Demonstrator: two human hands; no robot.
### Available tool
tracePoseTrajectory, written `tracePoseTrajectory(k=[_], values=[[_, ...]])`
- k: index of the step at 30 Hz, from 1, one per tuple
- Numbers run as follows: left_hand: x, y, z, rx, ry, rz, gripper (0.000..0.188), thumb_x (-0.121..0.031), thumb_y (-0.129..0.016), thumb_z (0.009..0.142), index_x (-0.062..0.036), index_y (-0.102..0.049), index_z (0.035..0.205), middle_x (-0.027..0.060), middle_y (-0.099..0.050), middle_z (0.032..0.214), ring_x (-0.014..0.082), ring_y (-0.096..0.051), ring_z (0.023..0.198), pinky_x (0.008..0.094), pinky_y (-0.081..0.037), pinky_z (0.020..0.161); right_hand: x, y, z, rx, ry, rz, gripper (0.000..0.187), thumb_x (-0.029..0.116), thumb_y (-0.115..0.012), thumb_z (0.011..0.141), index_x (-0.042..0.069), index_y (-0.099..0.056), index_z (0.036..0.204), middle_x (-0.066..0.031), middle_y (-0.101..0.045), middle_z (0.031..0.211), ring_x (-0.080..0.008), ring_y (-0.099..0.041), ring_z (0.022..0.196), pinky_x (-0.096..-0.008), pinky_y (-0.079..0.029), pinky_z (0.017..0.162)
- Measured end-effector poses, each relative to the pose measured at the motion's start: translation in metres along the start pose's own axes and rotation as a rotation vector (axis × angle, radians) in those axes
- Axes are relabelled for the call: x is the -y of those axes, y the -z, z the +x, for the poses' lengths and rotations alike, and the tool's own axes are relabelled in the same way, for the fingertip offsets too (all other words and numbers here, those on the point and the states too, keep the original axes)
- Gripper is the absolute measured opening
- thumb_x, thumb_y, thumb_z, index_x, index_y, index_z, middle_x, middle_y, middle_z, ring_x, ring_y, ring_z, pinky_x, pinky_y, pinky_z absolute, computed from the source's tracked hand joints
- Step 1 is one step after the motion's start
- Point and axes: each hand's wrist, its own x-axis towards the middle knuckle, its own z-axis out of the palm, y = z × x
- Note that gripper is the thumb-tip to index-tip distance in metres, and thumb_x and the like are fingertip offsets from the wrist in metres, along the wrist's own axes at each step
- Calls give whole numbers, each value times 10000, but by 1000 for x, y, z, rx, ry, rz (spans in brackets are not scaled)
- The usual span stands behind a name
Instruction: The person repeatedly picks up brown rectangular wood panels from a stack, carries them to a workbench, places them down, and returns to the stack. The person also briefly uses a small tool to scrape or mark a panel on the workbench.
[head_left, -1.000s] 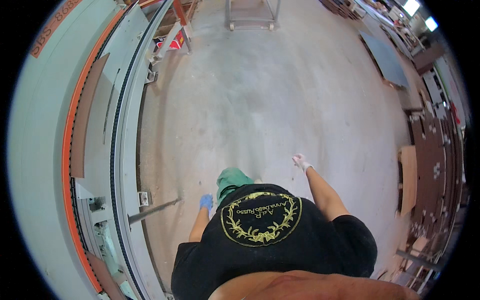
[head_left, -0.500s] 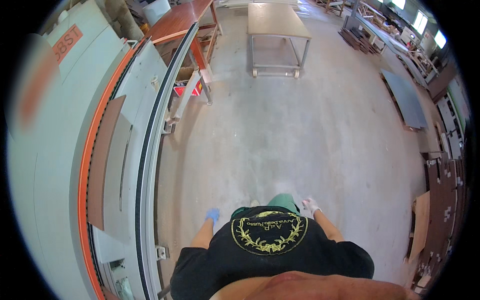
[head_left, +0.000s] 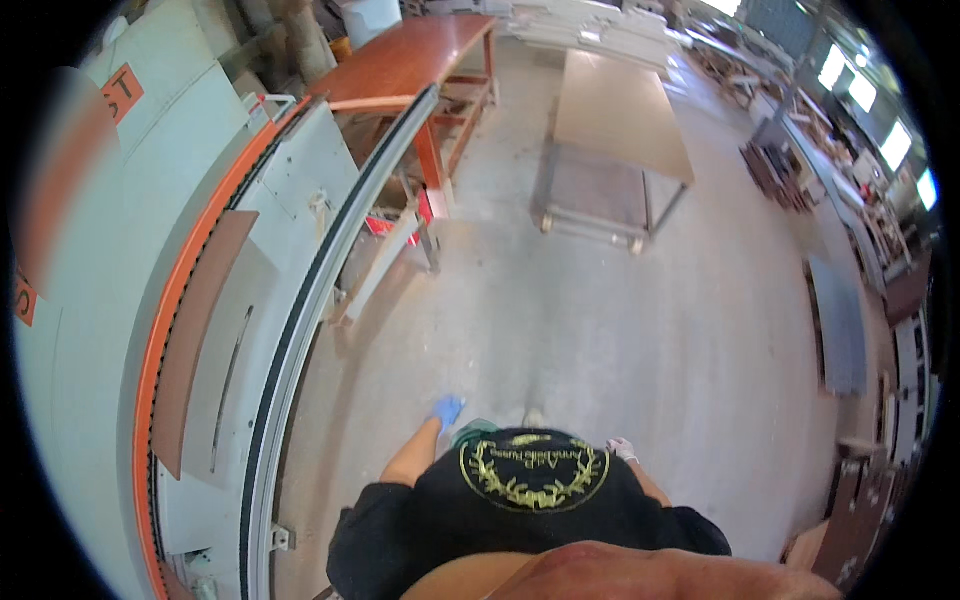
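My left hand (head_left: 449, 411), in a blue glove, hangs at my side with its fingers loosely apart and nothing in it. On the other side, my right hand (head_left: 621, 448) wears a whitish glove; its fingers look slightly bent and apart, and I see nothing in them. Neither hand touches anything. Nearest to my left hand is the long machine with a pale rail (head_left: 300, 330). A narrow brown board (head_left: 205, 340) lies along the machine's bed, beside its orange edge (head_left: 172, 300).
Ahead stands a wheeled table (head_left: 625, 115) with a tan top. A red-brown wooden table (head_left: 400, 65) stands beyond the machine's end, with a red box (head_left: 385, 222) beneath. Grey panels (head_left: 838, 325) and dark stacked boards (head_left: 855, 510) line the right side.
I have moved forward along the machine; the wheeled table is nearer and farther right in view. Both gloved hands have swung slightly as I walk. The brown board still lies on the machine.
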Motion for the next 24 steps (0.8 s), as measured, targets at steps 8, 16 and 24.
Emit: tracePoseTrajectory(k=[8, 16, 24], values=[[58, 22, 40, 137, -37, 495, 358, -317, -416, 873, -59, -575, 1064, 160, -592, 1067, 320, -579, 957, 421, -457, 845, 227, -1, 236, 7, 179, -289, 350, 306, -550, 796, 38, -605, 1015, -175, -633, 963, -284, -614, 886, -380, -479, 755], [13, 161, 179, 121, 213, 78, 282, -246, -428, 871, -56, -582, 1011, 163, -601, 1013, 304, -598, 873, 403, -478, 762, 391, -73, 305, 224, 55, -326, 347, 309, -556, 792, 44, -615, 1008, -144, -638, 928, -225, -621, 817, -329, -483, 729], [-92, 378, 434, -81, -10, -147, 274, -281, -472, 868, -41, -572, 953, 148, -598, 917, 274, -579, 806, 386, -464, 693, 466, -57, 410, 127, -150, -207, 376, 351, -561, 778, 70, -612, 1022, -163, -619, 1039, -286, -585, 982, -349, -447, 837]])
